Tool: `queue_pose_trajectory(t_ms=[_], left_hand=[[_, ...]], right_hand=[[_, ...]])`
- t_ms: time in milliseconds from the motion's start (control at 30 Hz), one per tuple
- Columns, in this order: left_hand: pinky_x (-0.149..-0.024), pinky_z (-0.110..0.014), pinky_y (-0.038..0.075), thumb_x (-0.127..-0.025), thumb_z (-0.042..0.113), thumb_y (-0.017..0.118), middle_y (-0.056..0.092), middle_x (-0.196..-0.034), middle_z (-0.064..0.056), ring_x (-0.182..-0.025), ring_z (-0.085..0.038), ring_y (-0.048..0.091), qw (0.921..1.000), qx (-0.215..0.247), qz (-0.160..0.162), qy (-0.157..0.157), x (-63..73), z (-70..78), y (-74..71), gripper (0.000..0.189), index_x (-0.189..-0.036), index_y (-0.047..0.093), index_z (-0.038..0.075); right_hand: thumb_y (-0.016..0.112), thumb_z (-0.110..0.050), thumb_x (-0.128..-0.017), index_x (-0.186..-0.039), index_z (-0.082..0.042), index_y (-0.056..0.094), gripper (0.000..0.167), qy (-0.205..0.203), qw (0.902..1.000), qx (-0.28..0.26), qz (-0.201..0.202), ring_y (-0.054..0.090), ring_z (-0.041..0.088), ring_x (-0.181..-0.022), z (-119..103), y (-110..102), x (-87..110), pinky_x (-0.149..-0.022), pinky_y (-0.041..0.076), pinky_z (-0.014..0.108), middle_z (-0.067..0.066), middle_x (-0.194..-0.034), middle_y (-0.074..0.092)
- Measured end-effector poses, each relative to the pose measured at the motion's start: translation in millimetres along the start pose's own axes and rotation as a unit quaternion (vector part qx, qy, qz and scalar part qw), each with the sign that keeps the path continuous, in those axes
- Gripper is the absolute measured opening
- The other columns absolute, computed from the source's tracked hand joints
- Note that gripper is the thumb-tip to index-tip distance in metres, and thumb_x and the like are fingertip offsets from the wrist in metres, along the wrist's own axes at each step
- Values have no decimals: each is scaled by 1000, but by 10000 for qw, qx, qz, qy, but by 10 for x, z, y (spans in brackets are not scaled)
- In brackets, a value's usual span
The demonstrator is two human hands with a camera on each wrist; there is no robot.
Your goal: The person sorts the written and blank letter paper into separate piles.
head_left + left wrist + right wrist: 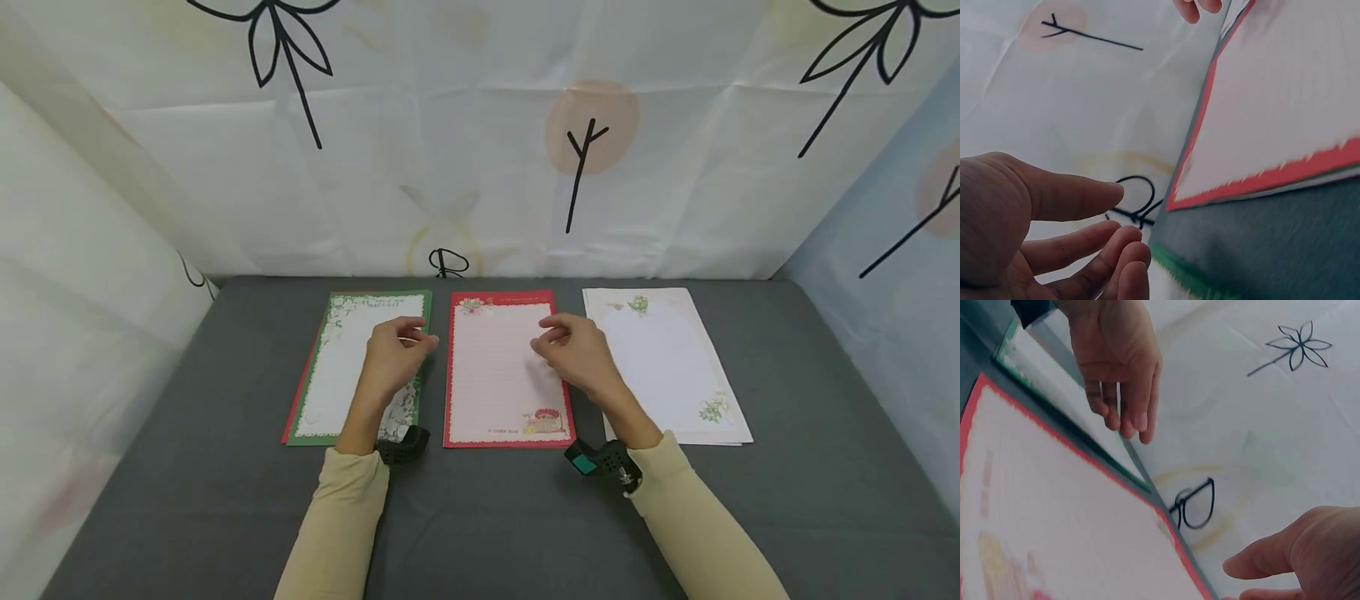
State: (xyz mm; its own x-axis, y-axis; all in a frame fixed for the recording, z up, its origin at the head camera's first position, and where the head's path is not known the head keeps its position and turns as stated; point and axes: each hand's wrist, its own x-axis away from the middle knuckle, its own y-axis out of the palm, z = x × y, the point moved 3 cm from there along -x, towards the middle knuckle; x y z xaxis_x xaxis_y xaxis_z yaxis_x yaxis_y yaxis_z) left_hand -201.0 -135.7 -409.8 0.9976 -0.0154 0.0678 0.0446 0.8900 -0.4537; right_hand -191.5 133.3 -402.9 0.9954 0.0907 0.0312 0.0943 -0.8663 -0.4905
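Note:
My left hand hovers over the right part of a green-bordered sheet of writing paper. Its fingers are loosely bent, and a gap shows between thumb and fingertips in the left wrist view. Over the right edge of a red-bordered lined sheet is my right hand, also loosely bent and holding nothing. To the right lies a white sheet with green leaf prints in two corners, partly covered by my right forearm. A red edge peeks out beneath the green-bordered sheet.
All the paper lies in a row on a dark grey tabletop, near its back edge. Behind it hangs a pale printed cloth, with more cloth at both sides. Each wrist wears a black camera band.

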Motion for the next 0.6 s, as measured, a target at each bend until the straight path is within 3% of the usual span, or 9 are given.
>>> queue_pose_trajectory(t_ms=[200,433,600], left_hand=[[-76,-41,54,-96,11,69,66,-104,-17,-97,-32,66,9993,-242,-293,-44,10,38,190,41,-133,62,-5],[-75,-43,55,-94,13,70,70,-102,-17,-90,-30,68,9955,-852,-390,-112,6,40,320,40,-129,64,-6],[-74,-44,55,-94,15,71,71,-105,-17,-89,-29,68,9929,-1076,-447,-222,10,40,349,40,-129,66,-5]], right_hand=[[70,-12,-94,-129,7,62,41,304,9981,460,275,69,31,-90,175,-147,80,-68,52,32,20,-105,70],[69,-14,-95,-134,8,59,46,596,9963,615,50,67,35,-100,266,-150,119,-81,53,46,20,-110,69],[69,-13,-95,-134,9,59,46,628,9960,637,16,66,35,-100,295,-137,124,-80,53,44,20,-110,69]])
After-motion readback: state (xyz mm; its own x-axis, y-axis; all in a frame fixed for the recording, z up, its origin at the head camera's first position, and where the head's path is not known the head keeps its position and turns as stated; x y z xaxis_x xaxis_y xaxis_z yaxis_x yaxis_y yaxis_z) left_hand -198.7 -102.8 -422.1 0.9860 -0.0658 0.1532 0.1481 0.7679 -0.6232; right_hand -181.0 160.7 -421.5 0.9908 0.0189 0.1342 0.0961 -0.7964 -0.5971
